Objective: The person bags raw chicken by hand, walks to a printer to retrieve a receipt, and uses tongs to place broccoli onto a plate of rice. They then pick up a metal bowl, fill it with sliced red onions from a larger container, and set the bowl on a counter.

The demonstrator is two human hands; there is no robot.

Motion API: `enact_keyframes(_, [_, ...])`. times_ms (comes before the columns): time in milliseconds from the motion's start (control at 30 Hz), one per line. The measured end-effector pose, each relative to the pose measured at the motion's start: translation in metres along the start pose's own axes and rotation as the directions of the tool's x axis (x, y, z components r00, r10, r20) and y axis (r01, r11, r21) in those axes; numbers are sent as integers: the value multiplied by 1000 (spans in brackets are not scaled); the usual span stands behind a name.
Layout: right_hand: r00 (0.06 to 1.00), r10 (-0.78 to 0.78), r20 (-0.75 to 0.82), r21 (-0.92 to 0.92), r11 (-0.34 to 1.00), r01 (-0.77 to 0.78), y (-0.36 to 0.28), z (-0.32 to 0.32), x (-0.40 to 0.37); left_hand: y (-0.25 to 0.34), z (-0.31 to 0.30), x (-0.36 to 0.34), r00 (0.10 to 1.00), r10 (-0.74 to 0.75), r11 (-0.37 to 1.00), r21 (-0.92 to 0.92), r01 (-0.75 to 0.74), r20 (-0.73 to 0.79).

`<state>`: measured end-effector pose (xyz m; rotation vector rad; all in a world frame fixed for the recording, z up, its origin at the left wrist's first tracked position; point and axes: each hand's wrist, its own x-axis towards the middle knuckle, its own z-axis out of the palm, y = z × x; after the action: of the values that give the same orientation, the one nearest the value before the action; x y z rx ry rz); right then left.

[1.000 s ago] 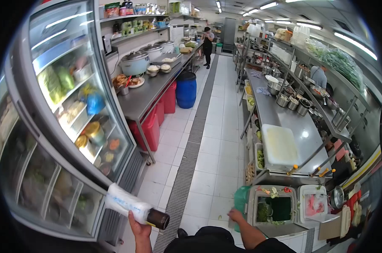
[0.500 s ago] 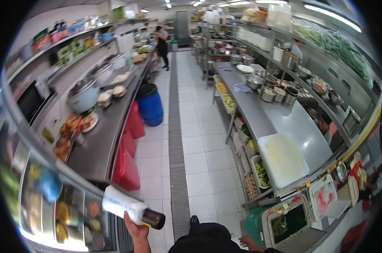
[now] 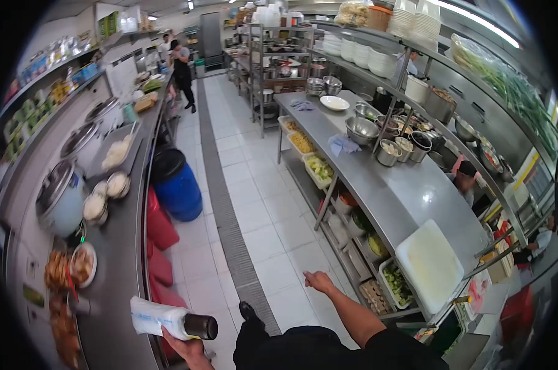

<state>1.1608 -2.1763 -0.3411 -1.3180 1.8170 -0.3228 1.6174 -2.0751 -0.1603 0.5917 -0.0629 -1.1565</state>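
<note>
My left hand [image 3: 186, 351] is wrapped round a white pack with blue print [image 3: 159, 317], held on its side low in front of me. A dark, smooth cylindrical end [image 3: 201, 327] sticks out of the pack toward the right. The steel counter [image 3: 115, 271] runs beside and behind the pack on the left. My right hand [image 3: 319, 282] hangs over the white tiled floor, holding nothing, with its fingers partly stretched out. It is nearest the lower shelf of the right-hand steel table [image 3: 414, 185].
A blue barrel [image 3: 179, 191] and red bins [image 3: 162, 222] stand along the left counter. A drain grate [image 3: 220, 179] runs down the aisle. A white cutting board [image 3: 430, 265] lies at the right table's near end. A person in dark clothes [image 3: 181, 71] stands far down the aisle.
The view has turned right and I have stepped forward along the aisle. My right arm has swung forward over the floor. The white pack stays in my left hand.
</note>
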Motion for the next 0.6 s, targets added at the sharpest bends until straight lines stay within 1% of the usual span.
enact_keyframes(33, [1000,16,-19,4,1000,-16,-9,-2,16,-5,15,33,999,-25,999,-23,25,-27])
enact_keyframes(67, [982,-163,-99,-132,980,150,0,2,31,-10,27,66,999,-30,1000,-7,30,18])
enact_keyframes(100, [926,-345,-150,-280,914,295,13,11,50,-15,44,99,998,-53,998,-12,54,28])
enact_keyframes(133, [885,-190,-424,-107,981,159,32,32,73,-21,61,131,995,-84,996,-10,85,45])
enact_keyframes(167, [883,-172,-437,-99,985,143,15,10,78,-26,78,162,992,-113,994,2,113,58])
enact_keyframes(200, [929,-118,-350,-94,991,91,2,-14,79,-33,94,196,987,-162,987,-23,162,9])
enact_keyframes(233, [964,-61,-257,-87,995,40,-18,-39,81,-39,118,224,977,-197,980,-16,199,81])
enact_keyframes(300, [960,148,-237,54,989,-139,-36,-77,109,-58,174,266,972,-212,977,42,209,98])
enact_keyframes(333, [903,108,-415,25,994,-107,-32,-86,130,-70,198,288,951,-241,971,54,235,195])
enact_keyframes(367, [813,62,-578,-13,996,-85,-35,-97,150,-84,216,312,943,-263,965,72,253,204])
enact_keyframes(400, [706,3,-708,-12,1000,-17,-36,-111,172,-100,232,334,929,-276,961,103,258,248])
enact_keyframes(433, [575,-49,-817,-27,999,47,-44,-134,198,-116,245,358,913,-288,957,133,259,290])
enact_keyframes(467, [612,8,-791,13,1000,3,-71,-170,211,-133,255,383,899,-324,946,129,299,295])
enact_keyframes(500, [649,64,-758,51,998,-39,-103,-213,221,-153,268,403,893,-337,941,146,306,297])
enact_keyframes(567, [599,63,-798,52,998,-37,-131,-280,266,-189,296,441,876,-377,926,145,349,299])
enact_keyframes(600, [563,68,-824,33,997,-73,-124,-305,304,-208,308,459,885,-367,929,158,335,286])
